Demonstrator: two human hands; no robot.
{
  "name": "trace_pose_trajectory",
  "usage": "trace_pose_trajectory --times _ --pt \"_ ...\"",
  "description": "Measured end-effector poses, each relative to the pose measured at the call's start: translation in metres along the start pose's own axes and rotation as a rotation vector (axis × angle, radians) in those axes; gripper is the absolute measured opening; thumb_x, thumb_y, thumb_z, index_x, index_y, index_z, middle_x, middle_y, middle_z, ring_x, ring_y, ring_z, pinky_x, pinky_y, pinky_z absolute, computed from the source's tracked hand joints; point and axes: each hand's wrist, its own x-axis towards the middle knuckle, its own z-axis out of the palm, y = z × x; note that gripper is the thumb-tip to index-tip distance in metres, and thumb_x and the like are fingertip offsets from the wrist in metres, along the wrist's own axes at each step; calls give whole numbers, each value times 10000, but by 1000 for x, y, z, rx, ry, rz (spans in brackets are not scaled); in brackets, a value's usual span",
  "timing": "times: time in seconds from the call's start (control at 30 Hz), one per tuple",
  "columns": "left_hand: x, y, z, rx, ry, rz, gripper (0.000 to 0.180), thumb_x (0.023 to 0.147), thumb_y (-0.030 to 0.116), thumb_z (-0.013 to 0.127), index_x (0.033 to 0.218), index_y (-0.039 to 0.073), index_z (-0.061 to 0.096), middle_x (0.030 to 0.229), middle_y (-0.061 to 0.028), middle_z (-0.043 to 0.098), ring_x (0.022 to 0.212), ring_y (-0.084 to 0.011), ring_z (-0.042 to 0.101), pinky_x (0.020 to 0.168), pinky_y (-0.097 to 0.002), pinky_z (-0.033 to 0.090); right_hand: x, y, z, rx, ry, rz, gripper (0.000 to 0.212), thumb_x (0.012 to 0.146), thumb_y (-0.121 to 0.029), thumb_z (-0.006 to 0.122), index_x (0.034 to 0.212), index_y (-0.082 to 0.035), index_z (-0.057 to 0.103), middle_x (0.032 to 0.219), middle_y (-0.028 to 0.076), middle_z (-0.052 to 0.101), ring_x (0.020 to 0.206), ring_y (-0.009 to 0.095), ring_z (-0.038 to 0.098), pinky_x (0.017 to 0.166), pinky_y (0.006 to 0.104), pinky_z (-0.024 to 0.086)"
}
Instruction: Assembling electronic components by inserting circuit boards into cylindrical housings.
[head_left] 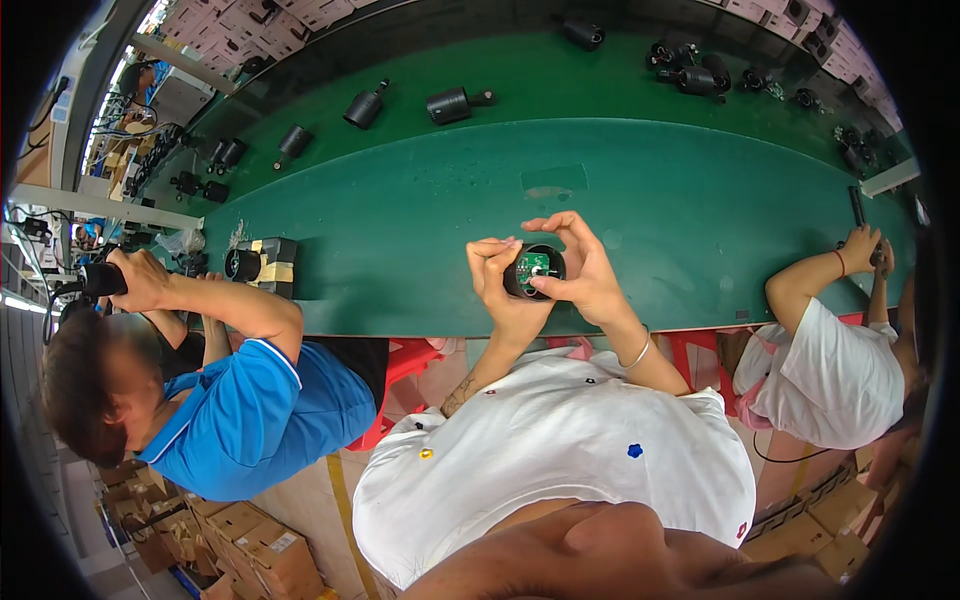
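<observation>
Just above the near table edge, a black round housing (513, 279) is held with its open end up. Inside it sits a green circuit board (530, 264) with a small pale part near its middle. My left hand (497, 283) is closed round the housing's left side, fingers bent against its wall. From the right, my right hand (590, 272) grips the housing too, its thumb reaching over the rim onto the board and its forefinger arched above. The housing's underside and the tips of some right fingers are hidden.
A green conveyor belt (400, 150) carrying several black cylindrical units (448, 105) runs beyond the green table (400, 240). At left, a co-worker in blue (270, 420) holds a black tool (103, 280) near a black block (278, 262). Another co-worker in white (840, 370) works at right.
</observation>
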Motion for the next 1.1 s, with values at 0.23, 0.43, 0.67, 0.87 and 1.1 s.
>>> trace_pose_trajectory --times 0.23,0.43,0.67,0.87,1.1 --pt "0 -7 3 -65 -40 -108 559 639 49 773 1150 56 545 1161 -136 488 1044 -308 492 897 -420 434 27 -15 -17 -255 103 -18 467 664 96 712 1074 -67 558 1161 101 583 939 212 624 742 302 549" --pt "-32 1 -10 203 -201 -198 552 689 115 758 1187 21 540 1346 -184 435 1223 -384 419 1028 -497 360 160 -48 -132 -1312 478 -591 402 660 -41 698 1044 -57 581 1126 73 593 883 246 613 755 331 536" --pt "-70 -12 -6 340 -258 7 369 721 91 717 1067 51 597 1257 -175 520 1247 -411 440 1018 -507 389 196 1 -209 -1956 622 -298 520 696 -208 719 1160 -103 509 1186 110 520 979 357 550 780 463 530" --pt "-73 -8 -4 378 -207 -10 279 703 70 704 968 44 622 1206 -141 561 1205 -382 486 1005 -474 405 219 -43 -204 -1631 527 -184 623 747 -418 765 1199 -62 529 1262 157 489 1213 415 394 903 624 398" --pt "-73 -4 1 378 -194 -23 218 695 59 695 902 52 627 1146 -128 588 1152 -369 521 976 -462 425 254 -89 -306 -1950 1096 -161 638 781 -410 748 1257 -52 519 1423 215 402 1349 409 317 1003 679 325"
